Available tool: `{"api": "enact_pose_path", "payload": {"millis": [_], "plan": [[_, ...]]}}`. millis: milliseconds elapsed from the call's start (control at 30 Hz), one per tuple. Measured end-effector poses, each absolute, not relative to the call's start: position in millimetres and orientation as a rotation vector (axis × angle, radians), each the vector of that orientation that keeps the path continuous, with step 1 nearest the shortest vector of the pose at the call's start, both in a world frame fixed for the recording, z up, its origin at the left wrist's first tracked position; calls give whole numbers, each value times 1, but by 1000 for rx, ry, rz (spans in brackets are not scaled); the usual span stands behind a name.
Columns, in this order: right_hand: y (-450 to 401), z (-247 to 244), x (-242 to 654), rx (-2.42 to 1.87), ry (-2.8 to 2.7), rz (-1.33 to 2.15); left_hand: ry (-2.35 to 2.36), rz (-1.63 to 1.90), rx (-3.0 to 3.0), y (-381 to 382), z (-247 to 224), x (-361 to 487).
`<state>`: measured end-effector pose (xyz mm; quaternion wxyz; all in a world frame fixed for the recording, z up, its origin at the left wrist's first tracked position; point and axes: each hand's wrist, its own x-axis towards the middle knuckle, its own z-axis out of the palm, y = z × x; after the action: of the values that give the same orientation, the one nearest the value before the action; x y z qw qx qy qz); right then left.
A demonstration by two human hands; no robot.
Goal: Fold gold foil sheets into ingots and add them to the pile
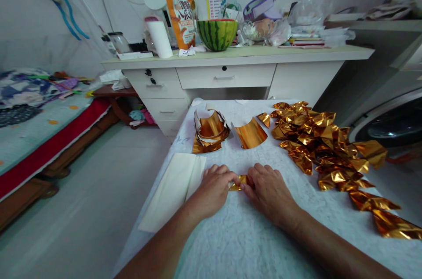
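Both hands meet at a small piece of gold foil paper (243, 181) low on the cloth-covered table. My left hand (216, 184) pinches its left end, and my right hand (268, 189) grips the right end; the fingers hide much of the piece. Beyond them lies a curved sheet of gold foil paper (251, 134). To its left stands a curled stack of such sheets (211, 132). A large heap of folded gold foil pieces (313, 134) spreads along the right side. Beside my left forearm rest cream paper sheets (173, 186).
A white desk (227, 58) with drawers stands behind the table, bearing a half watermelon (216, 34), an orange snack pouch (181, 17) and a paper roll (160, 38). A bed (42, 134) is at the left, a washing machine (392, 121) at the right.
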<state>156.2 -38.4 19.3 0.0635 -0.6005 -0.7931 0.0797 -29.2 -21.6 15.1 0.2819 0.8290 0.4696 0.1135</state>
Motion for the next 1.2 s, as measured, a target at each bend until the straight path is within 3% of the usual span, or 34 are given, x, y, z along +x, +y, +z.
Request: {"api": "enact_pose_path", "payload": {"millis": [1200], "plan": [[-41,-3,205,-1832,-2216,184,1316,280,2220,-25,14,-26]]}}
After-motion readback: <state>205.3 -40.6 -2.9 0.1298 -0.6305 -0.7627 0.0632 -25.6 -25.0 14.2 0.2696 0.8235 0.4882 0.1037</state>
